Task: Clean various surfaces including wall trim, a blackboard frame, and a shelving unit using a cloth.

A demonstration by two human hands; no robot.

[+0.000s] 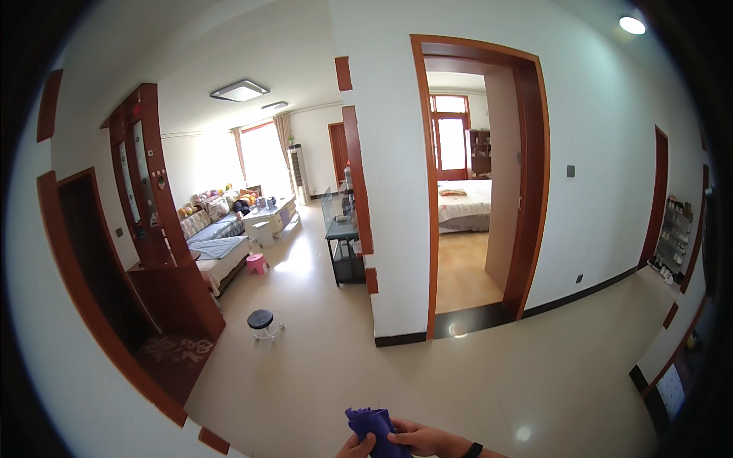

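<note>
A folded purple cloth (pixel 375 426) is held up at the bottom edge of the view, its top corner bunched. My left hand (pixel 358 445) grips it from the left, thumb lying on the front; most of this hand is cut off by the frame. From the right, my right hand (pixel 421 438) pinches the cloth between thumb and fingers. A black band (pixel 473 450) circles the right wrist. The lower part of the cloth is out of view.
Ahead on the tiled floor stands a low round stool (pixel 261 320) with a black seat. A pink stool (pixel 257 263), a sofa (pixel 220 249) and a glass-sided stand (pixel 346 246) lie farther off. A doorway (pixel 532 189) opens onto a bedroom; a shoe rack (pixel 674 237) stands far right.
</note>
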